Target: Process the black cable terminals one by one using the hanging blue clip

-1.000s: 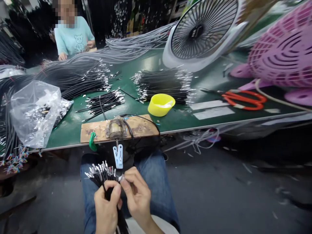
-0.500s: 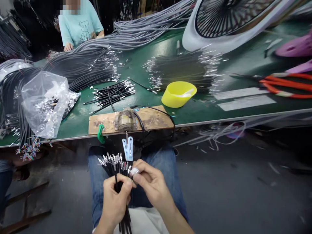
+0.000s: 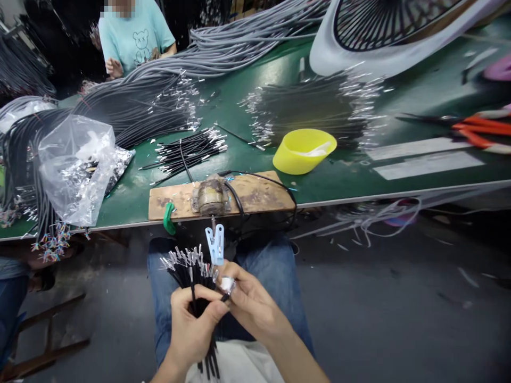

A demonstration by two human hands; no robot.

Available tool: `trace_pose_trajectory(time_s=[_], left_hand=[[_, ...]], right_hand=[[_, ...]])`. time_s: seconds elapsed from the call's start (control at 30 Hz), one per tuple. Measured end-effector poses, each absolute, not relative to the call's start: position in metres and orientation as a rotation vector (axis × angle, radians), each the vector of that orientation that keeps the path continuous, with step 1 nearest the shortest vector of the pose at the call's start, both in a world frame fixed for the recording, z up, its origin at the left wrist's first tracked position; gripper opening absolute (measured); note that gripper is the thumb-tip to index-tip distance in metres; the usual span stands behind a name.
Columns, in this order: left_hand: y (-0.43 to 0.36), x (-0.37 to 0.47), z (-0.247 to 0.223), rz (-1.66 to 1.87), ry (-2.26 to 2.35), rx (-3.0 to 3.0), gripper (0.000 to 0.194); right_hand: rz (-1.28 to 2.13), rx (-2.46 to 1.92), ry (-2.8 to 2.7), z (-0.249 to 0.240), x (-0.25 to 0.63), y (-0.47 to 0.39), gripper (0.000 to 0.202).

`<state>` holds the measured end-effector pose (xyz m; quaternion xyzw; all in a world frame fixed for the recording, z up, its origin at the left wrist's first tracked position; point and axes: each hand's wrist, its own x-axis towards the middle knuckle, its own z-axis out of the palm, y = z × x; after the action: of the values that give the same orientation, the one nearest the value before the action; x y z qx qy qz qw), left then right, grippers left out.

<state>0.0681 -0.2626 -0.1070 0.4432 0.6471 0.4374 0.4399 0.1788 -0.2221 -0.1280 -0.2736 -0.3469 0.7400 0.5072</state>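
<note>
A bundle of short black cables [image 3: 208, 361] with bare silvery ends stands above my lap. My left hand [image 3: 195, 319] is closed around it, thumb and forefinger pressed near the top. One cable tip points to the right from under the left thumb. My right hand [image 3: 253, 303] is closed at that tip, its fingers curled around it. A small white and silvery piece [image 3: 228, 284] shows at the right fingers; whether it is foil or tape, I cannot tell. Just above the hands, a light blue clothespin [image 3: 215, 244] hangs from the shaft of a small motor [image 3: 211, 197].
The motor sits on a wooden board [image 3: 263, 197] with a green clamp [image 3: 169, 218] at the table edge. Cut black cables [image 3: 191, 151], a yellow cup [image 3: 293, 157], a plastic bag [image 3: 72, 170], orange-handled scissors [image 3: 475, 130] and a fan [image 3: 319, 53] lie about. A co-worker [image 3: 136, 37] sits opposite.
The view has shifted slightly, so the table things sit further right. My right fingers have turned a little, and a black cable tip now shows between the two hands.
</note>
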Motion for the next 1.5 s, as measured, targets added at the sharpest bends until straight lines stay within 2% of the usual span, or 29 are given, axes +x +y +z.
trace_pose_trajectory(time_s=[0.1, 0.27, 0.47, 0.57, 0.83, 1.1, 1.5], left_hand=[[-0.257, 0.064, -0.1, 1.094, 1.622, 1.141, 0.011], [-0.254, 0.062, -0.095, 1.109, 1.643, 1.154, 0.004], [-0.258, 0.062, -0.087, 1.2, 1.664, 1.122, 0.007], [-0.254, 0.062, -0.082, 1.252, 1.688, 1.112, 0.008], [-0.239, 0.064, -0.082, 1.274, 1.757, 1.11, 0.008], [-0.236, 0.066, -0.084, 1.198, 1.762, 1.124, 0.012], [-0.238, 0.062, -0.082, 1.137, 1.715, 1.177, 0.013]], right_hand=[[2.116, -0.635, -0.67, -0.126, 0.183, -0.212, 0.035], [2.238, -0.728, -0.707, -0.129, 0.19, -0.193, 0.034], [1.969, -0.815, -0.682, -0.112, 0.186, -0.164, 0.041], [1.949, -0.811, -0.7, -0.099, 0.174, -0.159, 0.047], [1.855, -0.878, -0.541, -0.096, 0.159, -0.16, 0.041], [1.696, -1.08, -0.7, -0.089, 0.158, -0.156, 0.043], [1.655, -1.079, -0.606, -0.116, 0.171, -0.162, 0.059]])
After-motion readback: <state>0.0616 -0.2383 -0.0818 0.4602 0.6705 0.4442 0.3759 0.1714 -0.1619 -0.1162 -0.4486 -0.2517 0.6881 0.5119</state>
